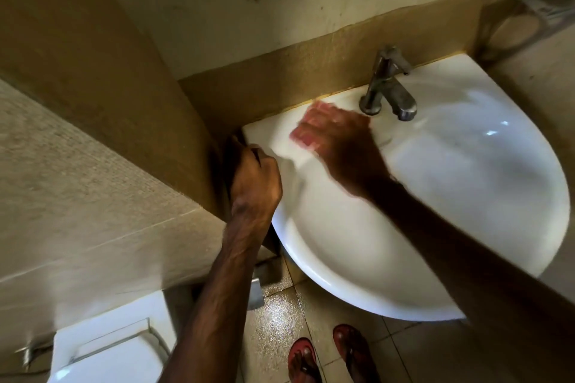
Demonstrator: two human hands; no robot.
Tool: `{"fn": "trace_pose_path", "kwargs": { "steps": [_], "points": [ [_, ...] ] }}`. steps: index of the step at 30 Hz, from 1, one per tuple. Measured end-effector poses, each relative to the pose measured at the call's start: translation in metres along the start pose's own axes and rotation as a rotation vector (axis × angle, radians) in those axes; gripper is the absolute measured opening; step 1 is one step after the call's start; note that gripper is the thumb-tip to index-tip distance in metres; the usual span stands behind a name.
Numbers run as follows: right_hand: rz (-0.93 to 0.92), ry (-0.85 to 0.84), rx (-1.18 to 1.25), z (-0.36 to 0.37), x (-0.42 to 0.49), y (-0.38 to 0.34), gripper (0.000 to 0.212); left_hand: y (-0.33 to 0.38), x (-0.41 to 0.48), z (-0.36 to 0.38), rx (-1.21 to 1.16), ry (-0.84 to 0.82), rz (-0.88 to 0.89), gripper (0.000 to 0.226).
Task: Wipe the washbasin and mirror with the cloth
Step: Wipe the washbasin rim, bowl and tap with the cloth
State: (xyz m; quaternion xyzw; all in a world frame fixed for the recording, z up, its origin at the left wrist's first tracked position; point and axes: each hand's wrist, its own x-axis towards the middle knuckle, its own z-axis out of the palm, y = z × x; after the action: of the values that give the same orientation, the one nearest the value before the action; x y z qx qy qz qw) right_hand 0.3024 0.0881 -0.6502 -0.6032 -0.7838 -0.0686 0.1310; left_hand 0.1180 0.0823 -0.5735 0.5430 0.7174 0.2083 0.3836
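Cloth (306, 134), pink and blurred, lies on the back-left rim of the white washbasin (326, 264), just left of the tap (389, 87), pressed under the right hand (345, 149), fingers flat. The left hand (255, 180) grips the washbasin at its left edge, by the wall (124, 102).

No legible lettering, label, brand mark, number or sign anywhere in view.
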Motion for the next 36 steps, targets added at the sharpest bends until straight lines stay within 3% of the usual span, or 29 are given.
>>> {"fn": "trace_pose_path", "kwargs": {
  "steps": [2,4,6,8,9,10,11,13,15,20,23,25,27,29,32,36],
  "points": [
    [0.203,0.064,-0.019,-0.012,0.001,0.018,0.045,-0.001,0.0,0.002,-0.043,-0.025,-0.015,0.052],
    [0.399,0.078,0.004,-0.013,0.009,-0.013,0.051,-0.001,0.0,0.005,-0.07,-0.009,-0.009,0.053],
    [0.437,0.07,0.107,-0.004,0.018,-0.061,0.045,0.0,0.0,0.006,-0.074,0.065,0.002,0.055],
    [0.274,0.047,0.357,-0.009,0.021,-0.102,0.04,0.001,0.001,0.006,-0.065,0.144,0.013,0.056],
    [0.206,0.045,0.517,-0.009,0.02,-0.113,0.045,0.001,0.003,0.006,-0.066,0.164,0.014,0.056],
    [0.101,0.065,0.53,-0.001,0.021,-0.111,0.053,0.001,0.005,0.005,-0.067,0.171,0.013,0.057],
    [-0.017,0.102,0.475,-0.004,0.025,-0.103,0.057,0.001,0.006,0.005,-0.066,0.17,0.012,0.057],
    [-0.188,-0.022,0.284,-0.008,0.037,-0.068,0.049,0.001,0.01,0.003,-0.06,0.153,0.014,0.055],
    [-0.189,-0.027,0.157,-0.004,0.041,-0.028,0.039,-0.001,0.011,0.001,-0.062,0.118,0.024,0.052],
    [0.076,0.177,0.079,0.003,0.011,0.008,0.037,-0.01,0.0,-0.005,-0.107,0.004,-0.018,0.049],
    [0.466,0.294,0.032,0.005,0.02,-0.031,0.041,-0.019,-0.001,-0.009,-0.135,-0.01,-0.017,0.045],
    [0.547,0.352,0.053,0.008,0.034,-0.069,0.034,-0.022,0.0,-0.009,-0.158,0.024,-0.016,0.044],
    [0.348,0.312,0.195,0.015,0.038,-0.099,0.026,-0.021,0.0,-0.008,-0.153,0.1,-0.013,0.05],
    [0.053,0.235,0.379,0.017,0.032,-0.103,0.03,-0.018,-0.001,-0.006,-0.157,0.199,0.027,0.05],
    [-0.259,0.162,0.322,0.015,0.036,-0.059,0.03,-0.014,0.0,0.0,-0.127,0.201,0.075,0.049],
    [-0.108,0.12,0.02,0.007,0.024,0.011,0.033,-0.01,0.001,0.008,-0.076,0.126,0.1,0.047]
  ]
}}
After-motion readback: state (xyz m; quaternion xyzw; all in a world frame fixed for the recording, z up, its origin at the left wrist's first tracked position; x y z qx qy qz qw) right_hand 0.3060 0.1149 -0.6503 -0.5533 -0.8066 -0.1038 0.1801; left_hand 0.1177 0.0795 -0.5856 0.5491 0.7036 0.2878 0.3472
